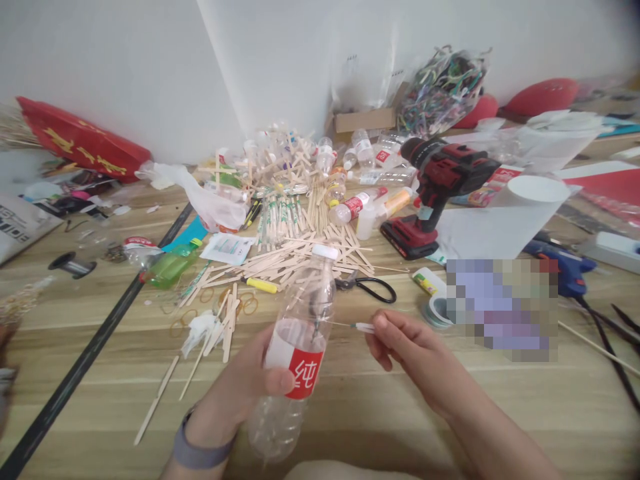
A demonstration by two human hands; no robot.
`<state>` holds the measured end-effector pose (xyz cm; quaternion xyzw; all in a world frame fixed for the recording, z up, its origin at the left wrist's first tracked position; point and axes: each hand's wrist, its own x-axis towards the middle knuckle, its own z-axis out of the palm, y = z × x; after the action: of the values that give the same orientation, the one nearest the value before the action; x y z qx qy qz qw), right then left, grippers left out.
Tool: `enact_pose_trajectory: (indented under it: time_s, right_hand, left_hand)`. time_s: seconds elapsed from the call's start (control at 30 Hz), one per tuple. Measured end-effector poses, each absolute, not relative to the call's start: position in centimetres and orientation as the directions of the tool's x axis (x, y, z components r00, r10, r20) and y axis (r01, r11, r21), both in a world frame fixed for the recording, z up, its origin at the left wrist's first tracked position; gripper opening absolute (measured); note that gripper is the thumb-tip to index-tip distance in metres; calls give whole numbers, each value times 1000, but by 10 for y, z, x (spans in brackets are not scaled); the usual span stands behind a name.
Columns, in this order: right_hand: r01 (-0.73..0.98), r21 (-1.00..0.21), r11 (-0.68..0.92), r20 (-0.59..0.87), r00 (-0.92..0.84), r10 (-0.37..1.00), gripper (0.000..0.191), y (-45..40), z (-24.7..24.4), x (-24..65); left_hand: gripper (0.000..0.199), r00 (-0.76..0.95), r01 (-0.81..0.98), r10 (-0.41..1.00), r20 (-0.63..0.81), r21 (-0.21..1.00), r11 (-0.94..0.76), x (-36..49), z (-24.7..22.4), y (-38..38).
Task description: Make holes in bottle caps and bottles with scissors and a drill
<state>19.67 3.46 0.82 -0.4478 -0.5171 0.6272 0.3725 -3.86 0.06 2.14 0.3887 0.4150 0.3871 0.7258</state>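
Observation:
A clear plastic bottle with a red and white label and a white cap is tilted in front of me, cap end away. My left hand is closed round its middle, thumb on the label. To its right, my right hand pinches a slim tool with a white handle and a thin shaft. The shaft points left at the bottle's upper side; I cannot tell whether its tip touches or enters the plastic. Beyond the bottle lie black-handled scissors, partly hidden, and a yellow-handled cutter.
Wooden sticks and plastic bottles are piled at the back. A red and black cordless drill stands on the right, near a roll of tape and a blue glue gun. A green bottle lies left.

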Motion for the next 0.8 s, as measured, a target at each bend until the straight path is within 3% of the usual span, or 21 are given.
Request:
enact_pose_trajectory:
  time_s: [0.27,0.57,0.8]
  right_hand:
    - [49,-984,-170,-177,-275,945,53,25,0,225]
    - [-78,-979,-190,-151,-357,922,57,24,5,197]
    - [-113,-963,-243,-219,-192,957,51,23,-9,219]
  left_hand:
    - [61,395,-171,862,-316,897,407,-33,17,0]
    - [58,435,-160,837,-333,886,436,-25,23,6]
    - [62,351,-203,864,-360,872,445,-37,21,5]
